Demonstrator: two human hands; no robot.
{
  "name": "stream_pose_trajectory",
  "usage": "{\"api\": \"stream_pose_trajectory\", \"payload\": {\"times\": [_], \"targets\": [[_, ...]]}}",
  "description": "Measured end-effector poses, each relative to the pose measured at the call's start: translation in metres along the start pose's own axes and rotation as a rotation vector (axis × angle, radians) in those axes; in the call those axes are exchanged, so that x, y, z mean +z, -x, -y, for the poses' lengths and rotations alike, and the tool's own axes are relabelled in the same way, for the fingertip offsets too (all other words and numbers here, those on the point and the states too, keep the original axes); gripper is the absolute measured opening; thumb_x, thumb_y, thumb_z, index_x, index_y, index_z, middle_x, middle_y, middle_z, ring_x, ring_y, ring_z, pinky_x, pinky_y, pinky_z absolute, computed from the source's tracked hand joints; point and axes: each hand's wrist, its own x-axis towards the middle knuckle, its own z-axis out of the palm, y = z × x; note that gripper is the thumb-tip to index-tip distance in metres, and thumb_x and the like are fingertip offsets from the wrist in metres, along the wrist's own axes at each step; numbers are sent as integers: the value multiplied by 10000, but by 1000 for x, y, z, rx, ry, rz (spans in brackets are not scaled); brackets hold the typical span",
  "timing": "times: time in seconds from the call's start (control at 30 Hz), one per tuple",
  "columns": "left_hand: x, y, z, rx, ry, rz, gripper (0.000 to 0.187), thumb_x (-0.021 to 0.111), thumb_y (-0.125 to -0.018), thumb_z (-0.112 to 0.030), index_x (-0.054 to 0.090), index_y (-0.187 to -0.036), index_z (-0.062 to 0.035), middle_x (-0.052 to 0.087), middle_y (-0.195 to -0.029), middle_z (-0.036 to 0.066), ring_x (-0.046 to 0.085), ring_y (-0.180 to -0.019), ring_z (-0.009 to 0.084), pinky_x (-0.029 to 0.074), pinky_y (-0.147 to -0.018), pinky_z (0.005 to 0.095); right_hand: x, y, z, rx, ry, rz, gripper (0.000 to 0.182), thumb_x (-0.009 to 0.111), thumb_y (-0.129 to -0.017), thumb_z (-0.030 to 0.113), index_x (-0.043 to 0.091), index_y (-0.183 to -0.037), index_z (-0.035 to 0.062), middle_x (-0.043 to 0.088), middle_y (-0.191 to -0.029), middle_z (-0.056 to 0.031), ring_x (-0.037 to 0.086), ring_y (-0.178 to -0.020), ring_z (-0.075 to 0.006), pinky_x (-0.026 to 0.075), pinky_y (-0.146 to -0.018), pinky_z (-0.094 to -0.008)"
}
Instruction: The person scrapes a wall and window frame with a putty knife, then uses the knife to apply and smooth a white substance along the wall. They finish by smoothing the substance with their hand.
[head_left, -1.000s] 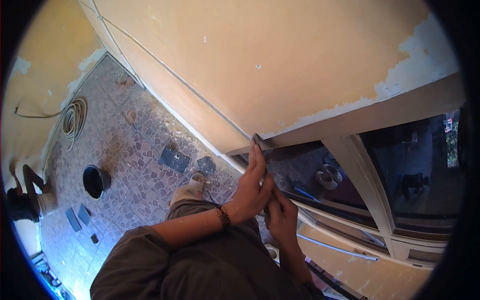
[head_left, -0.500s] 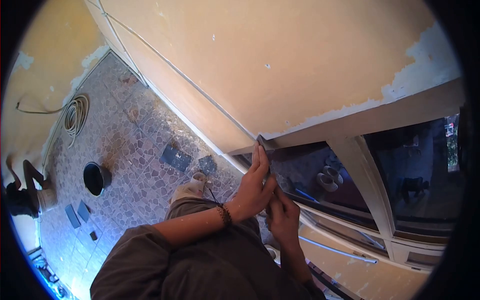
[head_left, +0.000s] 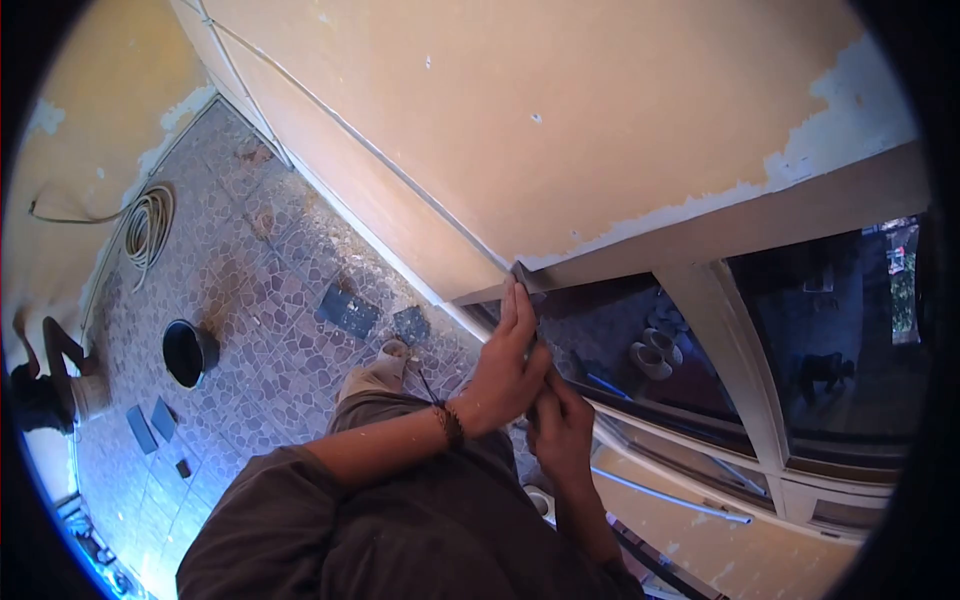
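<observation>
My right hand (head_left: 562, 430) is closed around the handle of a scraper (head_left: 519, 270), most of which is hidden by my fingers. My left hand (head_left: 505, 365), with a bracelet at the wrist, lies along the scraper with its fingers straight and together, pressing near the blade. The blade's tip touches the yellowish wall (head_left: 620, 110) where it meets the window frame (head_left: 720, 225), beside the end of a thin pipe (head_left: 380, 165). Pale, bare patches of peeled paint (head_left: 850, 105) run along the wall above the frame.
On the stone-patterned floor (head_left: 280, 300) stand a black bucket (head_left: 188, 352) and a coiled hose (head_left: 150, 225). Dark flat sheets (head_left: 348, 311) lie near my foot. Another person (head_left: 50, 385) is bent over at the far left. Slippers (head_left: 655, 352) show in the window.
The view has shifted very slightly. Both hands stay on the scraper at nearly the same spot, with the blade still at the wall's edge.
</observation>
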Motion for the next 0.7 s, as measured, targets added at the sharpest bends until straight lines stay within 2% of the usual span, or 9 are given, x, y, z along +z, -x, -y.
{"api": "stream_pose_trajectory", "payload": {"times": [0.13, 0.23, 0.3, 0.33, 0.43, 0.47, 0.63, 0.7], "targets": [[-5, 5, 6, -18, -16, 48, 679, 470, -874, -66, 140, -1452, 66, 222, -1465, 343, 310, -1336, 431, 375, -1034, 376, 0, 4, 0, 18, -75, 8, 354, 476, -948, 127, 556, -1264, -12, 520, -649, 25, 399, -493, -15, 295, -444, -200], [-6, -10, 0, -84, 40, 1, 684, 470, -870, -54, 133, -1451, 71, 234, -1463, 340, 331, -1326, 428, 383, -1027, 376, 2, -16, -11, -323, 95, -25, 357, 473, -953, 140, 556, -1266, -11, 514, -648, 20, 397, -493, -13, 298, -443, -201], [-21, -26, 9, -205, 124, -64, 687, 479, -870, -50, 133, -1451, 72, 235, -1464, 337, 338, -1323, 423, 385, -1026, 374, 17, -26, 0, -267, 46, 7, 360, 469, -955, 142, 552, -1273, -7, 501, -640, 21, 393, -484, -15, 304, -438, -201], [-26, -24, 5, -235, 154, -10, 682, 478, -872, -45, 133, -1448, 79, 238, -1466, 333, 347, -1323, 414, 385, -1026, 371, 23, -29, 6, -246, 20, 32, 362, 468, -957, 143, 550, -1277, -5, 494, -636, 21, 392, -479, -16, 307, -436, -201], [-5, 1, 6, 6, 8, 37, 686, 477, -867, -45, 135, -1448, 80, 241, -1464, 335, 341, -1326, 421, 383, -1028, 376, -2, -1, -3, -40, 28, 17, 364, 464, -957, 146, 551, -1280, 1, 497, -645, 19, 383, -472, -19, 301, -432, -201], [1, 1, 7, 50, -44, 3, 695, 482, -859, -47, 136, -1449, 77, 240, -1460, 339, 327, -1326, 435, 381, -1031, 378, 0, -3, -2, -48, 9, 14, 364, 465, -957, 147, 550, -1281, 2, 492, -641, 22, 378, -471, -19, 297, -431, -203], [1, 8, 6, 8, -36, 28, 712, 497, -845, -51, 143, -1453, 61, 245, -1454, 343, 322, -1328, 438, 380, -1032, 384, 1, 7, 3, 47, -96, -17, 364, 474, -957, 154, 554, -1279, 5, 475, -621, 37, 370, -464, -22, 281, -418, -212], [0, 0, 5, -22, -16, 9, 721, 500, -840, -55, 140, -1454, 59, 260, -1446, 345, 343, -1317, 439, 389, -1024, 387, 3, -9, -17, -132, 55, -39, 359, 478, -955, 150, 558, -1274, 6, 474, -613, 38, 383, -471, -21, 289, -419, -210]]}}
